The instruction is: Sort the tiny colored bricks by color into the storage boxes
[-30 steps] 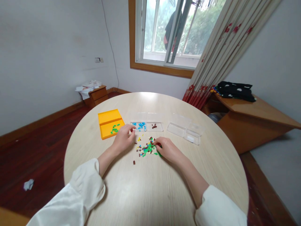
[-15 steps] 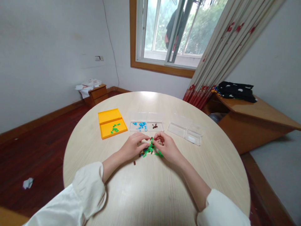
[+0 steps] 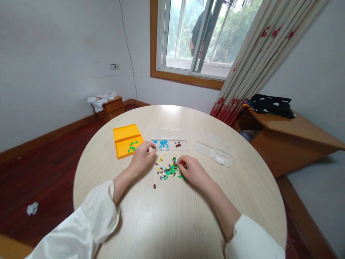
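A loose pile of small toy bricks [image 3: 169, 170], green, brown, yellow and blue, lies on the table. My right hand [image 3: 192, 169] is at the pile's right side, its thumb and fingertips pinched together; whatever is between them is too small to make out. Left of the pile, my left hand [image 3: 143, 155] hovers near the yellow box [image 3: 120, 133], its fingers curled and thumb and index brought together. What it pinches, if anything, I cannot make out. Green bricks [image 3: 132, 147] lie in the yellow box. One brown brick [image 3: 154, 186] sits apart, nearer me.
Beyond the pile, a clear box [image 3: 178, 141] holds blue bricks [image 3: 163, 144] and brown bricks [image 3: 178, 144] in separate compartments. A second clear box [image 3: 204, 148] stands open to its right. All this rests on a round wooden table [image 3: 172, 219]. A curtain [image 3: 258, 46] hangs behind.
My left hand has moved left, away from the pile toward the yellow box, uncovering more bricks. My right hand has stayed by the pile, shifting only slightly.
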A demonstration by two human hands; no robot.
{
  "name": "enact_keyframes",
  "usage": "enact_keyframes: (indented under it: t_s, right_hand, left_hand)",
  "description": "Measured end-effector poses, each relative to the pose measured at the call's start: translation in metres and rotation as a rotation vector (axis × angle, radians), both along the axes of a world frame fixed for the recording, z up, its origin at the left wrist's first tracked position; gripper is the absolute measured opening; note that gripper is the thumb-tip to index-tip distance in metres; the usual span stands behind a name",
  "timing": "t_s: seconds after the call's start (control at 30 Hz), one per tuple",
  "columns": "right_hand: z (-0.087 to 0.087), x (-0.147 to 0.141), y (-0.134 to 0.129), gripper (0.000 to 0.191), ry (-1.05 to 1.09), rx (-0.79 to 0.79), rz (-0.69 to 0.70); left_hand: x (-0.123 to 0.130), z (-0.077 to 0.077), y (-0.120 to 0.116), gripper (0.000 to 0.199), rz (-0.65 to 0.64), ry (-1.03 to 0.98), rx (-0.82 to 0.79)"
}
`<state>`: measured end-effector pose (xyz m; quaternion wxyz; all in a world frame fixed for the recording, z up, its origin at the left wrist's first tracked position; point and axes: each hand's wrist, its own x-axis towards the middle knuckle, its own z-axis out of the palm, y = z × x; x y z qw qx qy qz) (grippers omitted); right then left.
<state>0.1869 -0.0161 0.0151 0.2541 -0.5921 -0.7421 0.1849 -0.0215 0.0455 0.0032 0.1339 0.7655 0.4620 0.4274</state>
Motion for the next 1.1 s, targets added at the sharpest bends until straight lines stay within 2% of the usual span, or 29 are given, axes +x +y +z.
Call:
enact_keyframes:
  t_s: [0.1, 0.23, 0.47, 0.57, 0.73, 0.87, 1.0, 1.1]
  right_hand:
    - [0.001, 0.000, -0.001, 0.019, -0.108, -0.021, 0.030]
    - [0.000, -0.001, -0.001, 0.016, -0.147, -0.024, 0.042]
    - [-0.004, 0.001, 0.000, 0.013, -0.132, -0.036, 0.038]
    - [-0.005, 0.001, 0.000, 0.013, -0.113, -0.013, 0.043]
    - [-0.005, -0.001, 0.002, 0.015, 0.061, 0.026, -0.014]
    - [-0.007, -0.008, 0.003, 0.014, 0.294, 0.033, -0.039]
    - [-0.012, -0.018, 0.003, 0.017, 0.550, -0.066, 0.014]
    - [-0.015, -0.022, 0.003, 0.024, 0.688, -0.139, 0.040]
  left_hand:
    - [-0.017, 0.000, 0.017, 0.005, 0.168, 0.028, 0.009]
    - [-0.038, -0.002, 0.033, 0.005, 0.315, 0.039, 0.015]
    - [-0.052, -0.008, 0.040, 0.007, 0.466, 0.155, -0.050]
    - [-0.053, -0.010, 0.042, 0.007, 0.479, 0.194, -0.067]
    - [-0.044, -0.003, 0.036, 0.007, 0.321, 0.068, 0.036]
    - [-0.019, 0.003, 0.013, 0.009, 0.053, -0.017, 0.068]
    - [0.008, 0.000, -0.012, 0.012, -0.269, -0.041, 0.083]
    - [0.017, -0.003, -0.020, 0.010, -0.384, -0.026, 0.082]
